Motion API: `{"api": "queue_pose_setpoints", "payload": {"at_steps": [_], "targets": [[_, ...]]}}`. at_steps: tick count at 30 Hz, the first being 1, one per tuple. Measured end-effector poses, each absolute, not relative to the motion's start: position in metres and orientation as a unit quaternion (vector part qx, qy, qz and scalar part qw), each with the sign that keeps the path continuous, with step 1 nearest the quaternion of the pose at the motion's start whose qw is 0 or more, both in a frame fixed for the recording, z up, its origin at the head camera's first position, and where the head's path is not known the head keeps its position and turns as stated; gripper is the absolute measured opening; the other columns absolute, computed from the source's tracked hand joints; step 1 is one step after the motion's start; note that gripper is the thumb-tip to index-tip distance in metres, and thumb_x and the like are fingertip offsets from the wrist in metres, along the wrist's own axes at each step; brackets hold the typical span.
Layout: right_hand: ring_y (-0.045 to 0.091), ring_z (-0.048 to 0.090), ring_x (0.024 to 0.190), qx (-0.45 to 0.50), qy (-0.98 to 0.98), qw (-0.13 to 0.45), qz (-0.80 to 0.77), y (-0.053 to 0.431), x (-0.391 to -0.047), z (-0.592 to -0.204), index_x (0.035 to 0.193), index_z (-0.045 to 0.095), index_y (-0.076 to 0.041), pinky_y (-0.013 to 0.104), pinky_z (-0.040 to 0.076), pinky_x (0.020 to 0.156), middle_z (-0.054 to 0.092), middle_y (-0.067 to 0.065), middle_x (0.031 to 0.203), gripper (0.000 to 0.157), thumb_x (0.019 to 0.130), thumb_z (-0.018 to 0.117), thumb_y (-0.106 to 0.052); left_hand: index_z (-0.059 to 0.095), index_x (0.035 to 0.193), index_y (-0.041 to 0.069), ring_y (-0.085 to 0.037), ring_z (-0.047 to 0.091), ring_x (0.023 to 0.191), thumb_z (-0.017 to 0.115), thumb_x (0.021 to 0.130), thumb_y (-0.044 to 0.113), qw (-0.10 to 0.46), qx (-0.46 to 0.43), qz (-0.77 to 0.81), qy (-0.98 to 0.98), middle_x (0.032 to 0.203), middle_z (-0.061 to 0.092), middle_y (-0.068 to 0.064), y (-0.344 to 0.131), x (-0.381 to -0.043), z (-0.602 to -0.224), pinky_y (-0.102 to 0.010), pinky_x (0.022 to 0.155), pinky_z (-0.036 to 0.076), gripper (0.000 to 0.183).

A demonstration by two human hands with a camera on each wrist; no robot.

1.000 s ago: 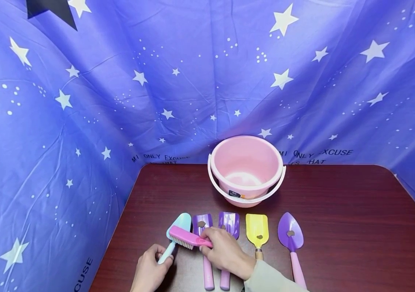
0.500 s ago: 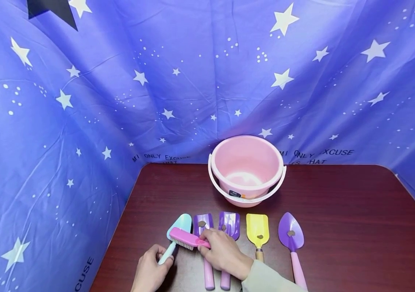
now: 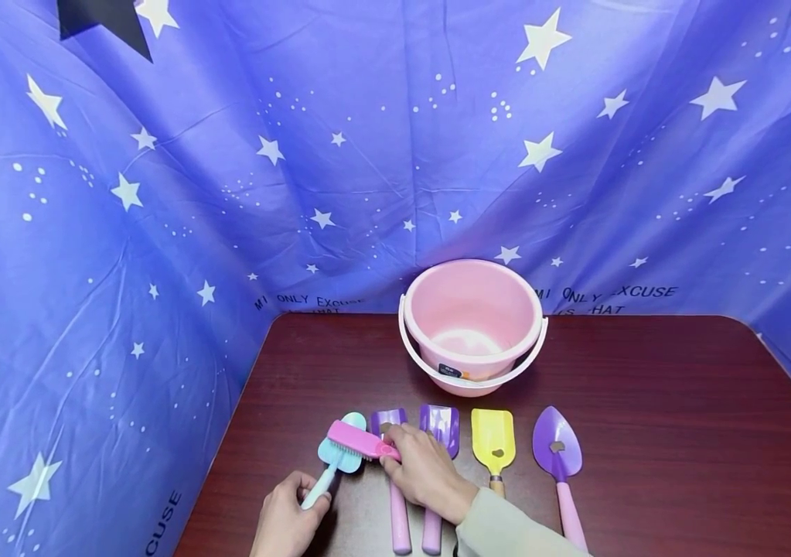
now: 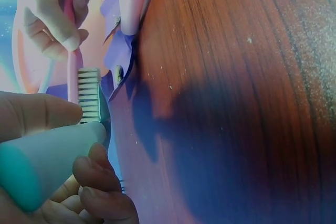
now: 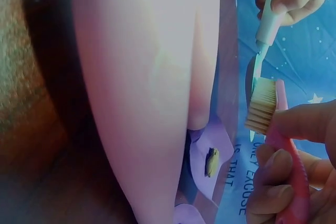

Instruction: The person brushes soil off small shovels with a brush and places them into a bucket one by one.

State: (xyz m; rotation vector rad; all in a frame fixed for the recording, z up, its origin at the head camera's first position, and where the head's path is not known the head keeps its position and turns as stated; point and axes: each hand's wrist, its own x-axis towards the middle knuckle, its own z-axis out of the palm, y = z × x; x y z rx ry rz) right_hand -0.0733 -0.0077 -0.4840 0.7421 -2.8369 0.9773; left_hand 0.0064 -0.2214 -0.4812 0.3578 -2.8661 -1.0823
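In the head view my left hand (image 3: 288, 514) grips the pale handle of a light-blue garden trowel (image 3: 318, 489), its blade pointing away from me. A pink brush (image 3: 356, 439) lies across that blade, bristles facing down, and my right hand (image 3: 428, 473) pinches its handle. The left wrist view shows the pale bristles (image 4: 89, 93) against the blade, just beyond the trowel's handle (image 4: 58, 153). Seen from the right wrist, thumb and fingers wrap the brush handle (image 5: 298, 177). The brush head hides part of the blade.
Two purple shovels (image 3: 400, 518) with pink handles lie under and beside my right forearm. Right of them are a yellow shovel (image 3: 491, 433) and a pointed purple trowel (image 3: 555, 429), both with a brown patch. Behind stands a pink bucket (image 3: 472, 305) on the dark wooden table (image 3: 646, 418).
The brush has slid a little up the trowel's blade, toward its tip, with my right hand following. My left hand keeps its grip on the trowel.
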Motion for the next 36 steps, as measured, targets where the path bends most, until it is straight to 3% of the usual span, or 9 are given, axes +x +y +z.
{"api": "queue_pose_setpoints", "payload": {"at_steps": [14,29,36], "targets": [[0.010,0.049,0.066,0.210,-0.918,0.016,0.335,-0.005,-0.084,-0.486,0.101,0.067,-0.015,0.029,0.040,0.057,0.057,-0.007,0.083,0.021,0.080,0.070,-0.017,0.062,0.078,0.015,-0.008,0.046,0.058,0.077,0.069,0.016,0.010,0.129,-0.353,-0.927,0.063,0.051,0.009,-0.220,0.010,-0.479,-0.026,0.057,0.037,0.017],[0.011,0.052,0.067,0.196,-0.922,0.037,0.332,-0.006,-0.090,-0.482,0.094,0.065,-0.015,0.031,0.043,0.059,0.057,-0.007,0.081,0.016,0.079,0.070,-0.020,0.061,0.077,0.015,-0.009,0.046,0.058,0.077,0.069,0.017,0.007,0.145,-0.356,-0.923,0.063,0.051,0.008,-0.222,0.013,-0.480,-0.026,0.056,0.037,0.018],[0.007,0.047,0.067,0.228,-0.907,0.007,0.354,-0.005,-0.079,-0.479,0.099,0.066,-0.017,0.026,0.040,0.060,0.053,-0.010,0.082,0.018,0.082,0.068,-0.022,0.061,0.077,0.016,-0.010,0.046,0.059,0.077,0.070,0.018,0.010,0.152,-0.357,-0.922,0.064,0.052,0.008,-0.223,0.012,-0.481,-0.027,0.057,0.037,0.018]]}}
